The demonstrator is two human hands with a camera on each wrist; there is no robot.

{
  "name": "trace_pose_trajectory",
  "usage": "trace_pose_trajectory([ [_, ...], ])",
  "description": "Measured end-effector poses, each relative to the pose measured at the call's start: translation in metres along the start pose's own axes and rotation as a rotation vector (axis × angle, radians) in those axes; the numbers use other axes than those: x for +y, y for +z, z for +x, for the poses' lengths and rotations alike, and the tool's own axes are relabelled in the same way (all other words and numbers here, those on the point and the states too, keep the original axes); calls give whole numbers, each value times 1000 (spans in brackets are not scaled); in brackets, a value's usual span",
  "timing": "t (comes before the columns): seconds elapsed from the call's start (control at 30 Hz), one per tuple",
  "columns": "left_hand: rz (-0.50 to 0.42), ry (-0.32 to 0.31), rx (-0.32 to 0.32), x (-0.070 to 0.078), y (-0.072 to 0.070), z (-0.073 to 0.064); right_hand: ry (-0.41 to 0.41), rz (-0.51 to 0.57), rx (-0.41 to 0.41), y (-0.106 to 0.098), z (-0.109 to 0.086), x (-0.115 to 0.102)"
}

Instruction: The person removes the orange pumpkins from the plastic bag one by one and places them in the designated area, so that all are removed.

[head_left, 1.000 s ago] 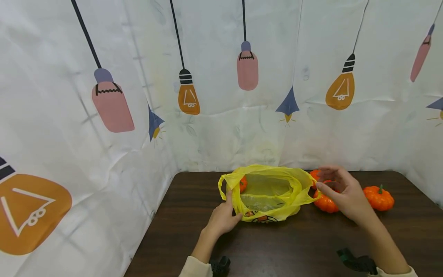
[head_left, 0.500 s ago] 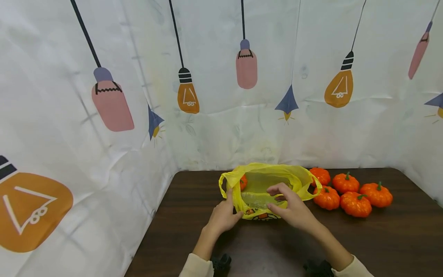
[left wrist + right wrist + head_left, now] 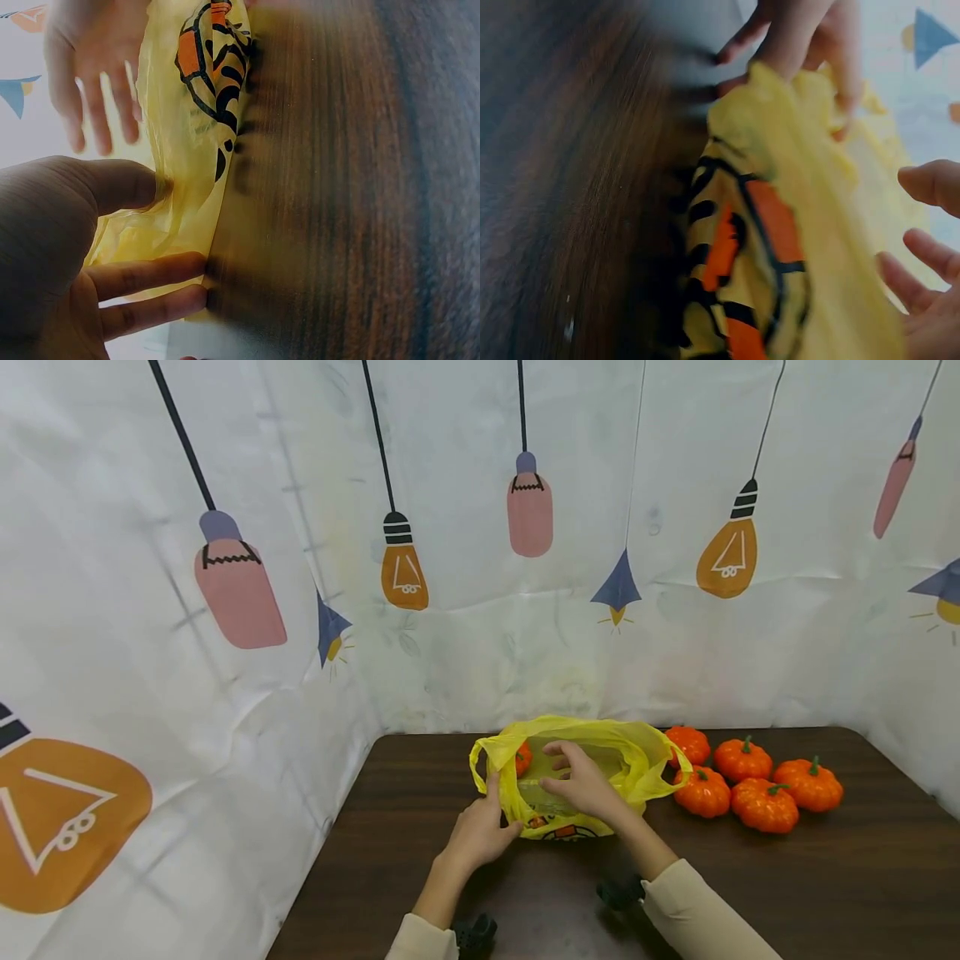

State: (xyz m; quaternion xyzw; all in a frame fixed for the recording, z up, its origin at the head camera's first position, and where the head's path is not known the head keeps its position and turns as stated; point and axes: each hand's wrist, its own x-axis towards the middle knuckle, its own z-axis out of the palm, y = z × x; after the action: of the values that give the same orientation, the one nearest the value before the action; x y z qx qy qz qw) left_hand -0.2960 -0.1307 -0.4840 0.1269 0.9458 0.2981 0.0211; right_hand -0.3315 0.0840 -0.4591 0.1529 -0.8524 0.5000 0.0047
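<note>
A yellow plastic bag (image 3: 645, 764) with a black and orange print lies with its mouth open on the dark table. My left hand (image 3: 476, 833) holds its left side, with the thumb (image 3: 127, 185) against the film and two fingers stretched along it in the left wrist view. Over the mouth of the bag is my right hand (image 3: 585, 783), fingers loosely bent and nothing held. Part of a small orange pumpkin (image 3: 522, 760) shows inside at the left; the rest of the bag's inside is partly hidden by the right hand.
Several orange pumpkins (image 3: 765, 805) with green stems sit close together right of the bag, one near its right handle. The brown wooden table (image 3: 847, 877) ends at the back against a white curtain (image 3: 465, 668) printed with lamps.
My right hand has moved left from beside the pumpkins to over the bag's mouth, uncovering the pumpkins on the right. My left hand has stayed at the bag's left side.
</note>
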Motion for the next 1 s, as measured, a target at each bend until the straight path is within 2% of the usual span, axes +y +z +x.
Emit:
trace_pose_trajectory([
  [0.13, 5, 4, -3, -1, 1, 1, 74, 18, 5, 9, 17, 12],
  [0.27, -2, 2, 8, -1, 2, 1, 99, 24, -8, 17, 32, 21],
  [0.5, -3, 6, 19, -1, 1, 1, 96, 4, -24, 30, 48, 23],
  [0.7, -14, 13, 31, -3, 1, 1, 59, -37, 0, 44, 61, 27],
  [0.83, -25, 13, 32, -4, 2, 1, 64, -48, 27, 51, 66, 28],
  [1.0, -29, 18, 35, -4, 4, 2, 61, -118, 60, 56, 70, 31],
])
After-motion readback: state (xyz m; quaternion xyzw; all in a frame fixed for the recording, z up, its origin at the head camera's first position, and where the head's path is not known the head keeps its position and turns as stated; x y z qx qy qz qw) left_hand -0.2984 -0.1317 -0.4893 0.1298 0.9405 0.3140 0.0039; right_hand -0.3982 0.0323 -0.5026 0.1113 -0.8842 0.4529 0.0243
